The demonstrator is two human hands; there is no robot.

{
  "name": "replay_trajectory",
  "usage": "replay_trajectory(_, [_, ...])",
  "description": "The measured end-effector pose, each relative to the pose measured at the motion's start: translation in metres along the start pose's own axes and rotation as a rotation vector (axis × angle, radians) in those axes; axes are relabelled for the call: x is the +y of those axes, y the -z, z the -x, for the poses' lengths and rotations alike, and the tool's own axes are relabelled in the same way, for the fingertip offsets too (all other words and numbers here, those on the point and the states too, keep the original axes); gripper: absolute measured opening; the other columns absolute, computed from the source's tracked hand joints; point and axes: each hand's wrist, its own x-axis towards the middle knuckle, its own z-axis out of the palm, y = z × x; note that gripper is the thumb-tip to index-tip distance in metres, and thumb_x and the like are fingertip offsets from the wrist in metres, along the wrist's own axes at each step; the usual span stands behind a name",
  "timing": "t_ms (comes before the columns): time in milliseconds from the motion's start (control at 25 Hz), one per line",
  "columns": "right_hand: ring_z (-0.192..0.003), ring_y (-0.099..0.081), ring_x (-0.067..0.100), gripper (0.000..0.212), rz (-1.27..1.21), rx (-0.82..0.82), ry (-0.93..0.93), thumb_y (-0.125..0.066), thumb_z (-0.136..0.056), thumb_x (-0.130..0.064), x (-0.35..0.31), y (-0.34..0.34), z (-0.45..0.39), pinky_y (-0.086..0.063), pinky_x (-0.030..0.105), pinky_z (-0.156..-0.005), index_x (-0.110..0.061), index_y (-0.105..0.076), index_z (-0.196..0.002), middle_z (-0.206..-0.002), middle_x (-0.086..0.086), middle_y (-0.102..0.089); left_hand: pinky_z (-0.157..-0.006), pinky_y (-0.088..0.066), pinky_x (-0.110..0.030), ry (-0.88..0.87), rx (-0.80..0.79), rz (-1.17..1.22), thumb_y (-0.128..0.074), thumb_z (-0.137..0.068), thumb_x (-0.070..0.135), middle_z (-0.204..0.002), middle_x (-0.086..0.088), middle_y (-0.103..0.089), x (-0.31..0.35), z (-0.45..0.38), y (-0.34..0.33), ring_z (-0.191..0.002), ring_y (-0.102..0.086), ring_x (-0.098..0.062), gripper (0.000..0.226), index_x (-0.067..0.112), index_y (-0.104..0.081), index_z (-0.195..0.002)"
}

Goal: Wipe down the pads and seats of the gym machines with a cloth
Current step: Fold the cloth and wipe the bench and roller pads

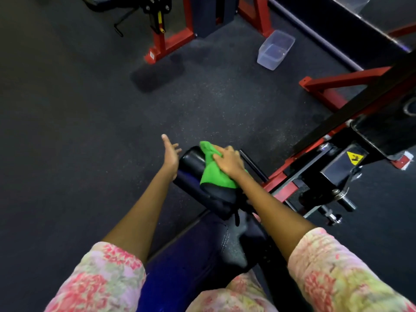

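Observation:
A green cloth is draped over a black cylindrical roller pad at the front of the machine. My right hand lies flat on the cloth, pressing it onto the pad. Just left of the pad's end, my left hand hovers with fingers spread and nothing in it. A dark blue padded seat runs from the roller pad back toward me, between my forearms.
The machine's red and black frame with a yellow warning sticker stands at the right. A clear plastic tub sits on the dark rubber floor ahead. Another red-framed machine stands at the top, with open floor on the left.

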Motion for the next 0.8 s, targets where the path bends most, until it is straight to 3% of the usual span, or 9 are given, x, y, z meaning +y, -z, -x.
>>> replay_trajectory(80, [-0.128, -0.039, 0.037, 0.043, -0.1, -0.065, -0.189, -0.04, -0.095, -0.041, 0.032, 0.0, 0.0, -0.033, 0.039, -0.105, -0.038, -0.042, -0.138, -0.14, 0.016, -0.042, -0.116, -0.017, -0.043, -0.046, -0.046, -0.273, -0.011, -0.094, 0.062, -0.148, -0.014, -0.036, -0.001, 0.004, -0.016, -0.137, -0.032, -0.028, 0.076, 0.01, -0.039, -0.141])
replay_trajectory(160, [-0.128, -0.039, 0.037, 0.043, -0.169, -0.032, -0.208, -0.04, -0.094, -0.042, 0.043, -0.002, 0.015, -0.033, 0.038, -0.105, -0.039, -0.045, -0.136, -0.141, 0.013, -0.043, -0.117, -0.009, -0.045, -0.082, -0.083, -0.633, -0.011, -0.097, 0.056, -0.153, -0.011, -0.027, -0.005, 0.013, -0.03, -0.141, -0.022, -0.029, 0.067, 0.015, -0.033, -0.145])
replay_trajectory(240, [-0.124, -0.039, 0.036, 0.043, -0.207, 0.043, -0.267, -0.042, -0.094, -0.039, 0.045, -0.001, 0.035, -0.034, 0.036, -0.101, -0.038, -0.045, -0.137, -0.135, 0.01, -0.046, -0.116, -0.007, -0.047, -0.174, -0.033, -0.839, -0.011, -0.1, 0.049, -0.153, -0.009, -0.027, -0.011, 0.017, -0.036, -0.141, -0.019, -0.028, 0.058, 0.02, -0.032, -0.145])
replay_trajectory(320, [-0.115, -0.039, 0.032, 0.044, -0.147, 0.166, -0.177, -0.05, -0.091, -0.033, 0.038, 0.0, 0.066, -0.036, 0.035, -0.095, -0.034, -0.048, -0.135, -0.127, 0.008, -0.048, -0.115, -0.012, -0.043, -0.252, 0.045, -0.749, -0.014, -0.102, 0.04, -0.151, -0.006, -0.032, -0.023, 0.016, -0.029, -0.139, -0.025, -0.025, 0.051, 0.02, -0.038, -0.142])
replay_trajectory(480, [-0.091, -0.047, 0.028, 0.046, -0.006, 0.214, 0.166, -0.065, -0.076, -0.027, 0.021, -0.006, 0.121, -0.046, 0.035, -0.074, -0.032, -0.062, -0.121, -0.108, 0.006, -0.054, -0.111, -0.027, -0.033, -0.332, 0.076, -0.175, -0.023, -0.104, 0.03, -0.137, -0.004, -0.049, -0.064, 0.021, 0.007, -0.129, -0.042, -0.02, 0.041, 0.019, -0.054, -0.129])
replay_trajectory(600, [-0.079, -0.053, 0.027, 0.047, 0.214, 0.266, 0.326, -0.072, -0.067, -0.032, 0.023, -0.008, 0.13, -0.048, 0.032, -0.053, -0.034, -0.066, -0.113, -0.097, 0.005, -0.057, -0.095, -0.034, -0.021, -0.381, 0.08, -0.217, -0.026, -0.104, 0.028, -0.124, -0.001, -0.054, -0.074, 0.037, 0.027, -0.114, -0.049, -0.014, 0.037, 0.015, -0.054, -0.124])
replay_trajectory(800, [-0.117, -0.041, 0.036, 0.041, -0.071, 0.162, -0.295, -0.047, -0.091, -0.031, 0.023, 0.015, 0.065, -0.041, 0.04, -0.093, -0.033, -0.052, -0.131, -0.128, 0.013, -0.046, -0.085, -0.032, -0.023, -0.356, 0.052, -0.376, -0.023, -0.103, 0.033, -0.109, 0.007, -0.052, -0.058, 0.049, 0.029, -0.102, -0.048, -0.009, 0.034, 0.022, -0.054, -0.112])
